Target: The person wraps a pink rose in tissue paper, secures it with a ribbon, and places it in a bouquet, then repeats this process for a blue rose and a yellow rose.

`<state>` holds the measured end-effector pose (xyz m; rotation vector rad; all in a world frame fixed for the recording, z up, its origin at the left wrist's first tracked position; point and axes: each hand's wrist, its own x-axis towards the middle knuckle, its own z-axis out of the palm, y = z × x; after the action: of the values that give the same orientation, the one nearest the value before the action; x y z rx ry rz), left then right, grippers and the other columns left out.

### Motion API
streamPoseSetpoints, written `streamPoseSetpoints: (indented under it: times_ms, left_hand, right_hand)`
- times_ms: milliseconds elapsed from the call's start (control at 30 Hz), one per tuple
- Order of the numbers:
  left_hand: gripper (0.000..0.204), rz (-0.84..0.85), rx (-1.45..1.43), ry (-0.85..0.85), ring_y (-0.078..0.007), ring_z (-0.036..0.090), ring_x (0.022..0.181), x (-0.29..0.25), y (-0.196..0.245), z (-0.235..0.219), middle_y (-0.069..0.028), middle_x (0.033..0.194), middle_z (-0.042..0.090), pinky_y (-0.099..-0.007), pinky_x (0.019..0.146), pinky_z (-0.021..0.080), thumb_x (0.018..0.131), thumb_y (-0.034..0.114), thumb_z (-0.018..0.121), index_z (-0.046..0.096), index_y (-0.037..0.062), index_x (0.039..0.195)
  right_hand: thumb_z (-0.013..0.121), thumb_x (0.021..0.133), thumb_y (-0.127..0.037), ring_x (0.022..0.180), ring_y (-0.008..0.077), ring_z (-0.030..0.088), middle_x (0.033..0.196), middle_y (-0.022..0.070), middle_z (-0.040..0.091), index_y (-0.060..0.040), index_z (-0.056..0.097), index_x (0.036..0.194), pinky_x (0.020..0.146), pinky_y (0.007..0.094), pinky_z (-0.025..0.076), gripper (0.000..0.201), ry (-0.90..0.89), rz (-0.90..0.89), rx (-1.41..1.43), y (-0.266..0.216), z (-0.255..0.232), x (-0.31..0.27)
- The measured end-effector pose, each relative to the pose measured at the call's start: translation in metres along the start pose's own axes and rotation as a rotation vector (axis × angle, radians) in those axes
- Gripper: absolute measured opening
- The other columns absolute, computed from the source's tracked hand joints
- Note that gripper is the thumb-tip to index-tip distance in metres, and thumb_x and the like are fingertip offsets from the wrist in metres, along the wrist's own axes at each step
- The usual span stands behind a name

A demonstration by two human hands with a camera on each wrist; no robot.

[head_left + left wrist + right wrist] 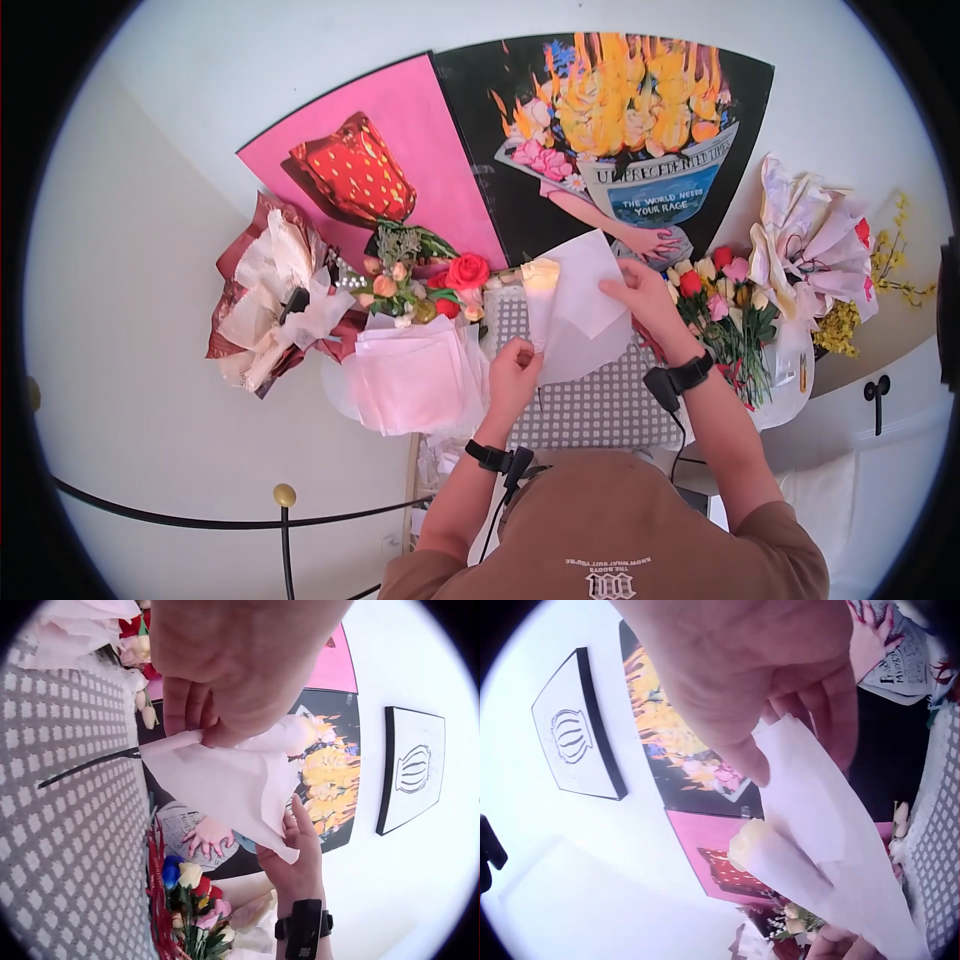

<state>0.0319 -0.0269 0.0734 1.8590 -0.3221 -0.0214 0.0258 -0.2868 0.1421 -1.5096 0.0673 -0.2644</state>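
Note:
In the head view, a pale yellow flower [541,275] lies partly wrapped in white paper [590,300]. The left hand [513,378] pinches the gathered lower end of the paper; in the left wrist view a dark stem [90,766] sticks out below that grip. The right hand [645,305] holds the sheet's right edge between thumb and fingers. The right wrist view has the flower head [748,844] at the paper's rolled side, with the right hand [757,690] on the opposite edge.
A stack of pale pink sheets [408,380] lies left on the table, behind it mixed flowers [400,285]. Wrapped bouquets stand at left [275,310] and right [810,240]. More flowers [735,310] lie at right. A checked cloth [590,410] covers the middle.

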Motion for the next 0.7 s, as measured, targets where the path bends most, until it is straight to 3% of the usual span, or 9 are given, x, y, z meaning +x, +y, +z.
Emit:
streamPoseSetpoints:
  times_ms: [133, 167, 233, 333, 400, 533, 633, 667, 700]
  left_hand:
    - [0.012, 0.119, -0.059, 0.069, -0.0079, 0.059, 0.064, 0.017, 0.025, 0.004, -0.0032, 0.071, 0.061, -0.0234, 0.06, 0.047, 0.087, 0.0, 0.067, 0.055, 0.0011, 0.085]
    - [0.013, 0.12, -0.023, 0.12, -0.0115, 0.061, 0.065, 0.021, 0.032, 0.005, -0.0057, 0.073, 0.061, -0.0261, 0.06, 0.048, 0.086, 0.002, 0.068, 0.056, 0.0006, 0.085]
    - [0.014, 0.123, 0.011, 0.172, -0.0151, 0.063, 0.066, 0.029, 0.039, 0.01, -0.0083, 0.076, 0.061, -0.0288, 0.061, 0.049, 0.086, 0.005, 0.069, 0.056, 0.0002, 0.086]
    - [0.017, 0.27, 0.053, 0.242, -0.0129, 0.062, 0.064, 0.038, 0.049, 0.026, -0.0073, 0.078, 0.06, -0.0287, 0.059, 0.049, 0.086, 0.003, 0.069, 0.053, 0.0005, 0.083]
    - [0.015, 0.212, -0.223, 0.13, -0.0056, 0.059, 0.067, 0.041, 0.055, 0.03, 0.0019, 0.078, 0.058, -0.0218, 0.058, 0.047, 0.09, -0.001, 0.067, 0.053, 0.0038, 0.086]
    - [0.016, 0.055, -0.572, -0.018, -0.0045, 0.059, 0.068, 0.036, 0.093, 0.031, 0.0027, 0.08, 0.059, -0.0199, 0.058, 0.046, 0.091, -0.002, 0.067, 0.053, 0.0058, 0.087]
    - [0.016, 0.081, -0.645, -0.057, -0.0047, 0.059, 0.069, 0.035, 0.111, 0.039, 0.0009, 0.079, 0.059, -0.0198, 0.06, 0.046, 0.091, -0.002, 0.066, 0.053, 0.0037, 0.086]
    - [0.016, 0.094, -0.623, -0.056, -0.0046, 0.059, 0.069, 0.034, 0.114, 0.042, 0.0006, 0.078, 0.059, -0.0196, 0.06, 0.046, 0.091, -0.002, 0.066, 0.053, 0.0036, 0.086]
    - [0.015, 0.107, -0.6, -0.053, -0.0044, 0.059, 0.07, 0.033, 0.119, 0.043, 0.0004, 0.077, 0.059, -0.0194, 0.06, 0.046, 0.091, -0.002, 0.066, 0.053, 0.0034, 0.086]
  right_hand:
    - [0.073, 0.086, -0.021, 0.079, 0.0115, 0.068, 0.088, 0.0104, 0.073, 0.0035, 0.07, 0.106, 0.071, 0.029, 0.053, 0.032, -0.059, 0.059, -0.288, -0.037, -0.006, -0.029]
    - [0.072, 0.086, -0.021, 0.078, 0.0114, 0.068, 0.087, 0.0114, 0.074, 0.0041, 0.071, 0.104, 0.07, 0.0291, 0.053, 0.032, -0.048, 0.066, -0.415, -0.044, -0.006, -0.033]
    - [0.07, 0.087, -0.021, 0.076, 0.0119, 0.068, 0.082, 0.013, 0.073, 0.0058, 0.071, 0.099, 0.069, 0.0305, 0.052, 0.029, -0.011, 0.044, -0.43, -0.056, -0.003, -0.038]
    - [0.072, 0.086, -0.018, 0.083, 0.0149, 0.069, 0.091, 0.011, 0.074, 0.0045, 0.069, 0.108, 0.076, 0.0322, 0.054, 0.031, 0.067, 0.028, -0.368, -0.072, 0.0, -0.053]
    - [0.076, 0.084, -0.013, 0.098, 0.0168, 0.067, 0.112, 0.0096, 0.07, 0.0016, 0.061, 0.126, 0.087, 0.0339, 0.053, 0.047, -0.032, -0.04, 0.18, -0.062, -0.008, -0.063]
    - [0.083, 0.078, -0.01, 0.115, 0.0202, 0.06, 0.133, 0.0078, 0.058, -0.0016, 0.044, 0.142, 0.097, 0.0361, 0.05, 0.075, -0.259, -0.079, 0.109, -0.027, -0.008, -0.076]
    - [0.084, 0.077, -0.012, 0.115, 0.022, 0.061, 0.128, 0.008, 0.061, -0.0015, 0.049, 0.138, 0.098, 0.0365, 0.049, 0.071, -0.187, 0.017, 0.079, -0.036, 0.019, -0.079]
    - [0.083, 0.078, -0.011, 0.114, 0.0193, 0.061, 0.124, 0.0095, 0.063, -0.0003, 0.054, 0.131, 0.094, 0.0352, 0.051, 0.062, -0.09, -0.147, -0.041, -0.032, 0.026, -0.075]
    - [0.083, 0.078, -0.011, 0.114, 0.0193, 0.061, 0.124, 0.0095, 0.063, -0.0003, 0.054, 0.131, 0.094, 0.0352, 0.051, 0.062, -0.084, -0.149, -0.042, -0.027, 0.03, -0.072]
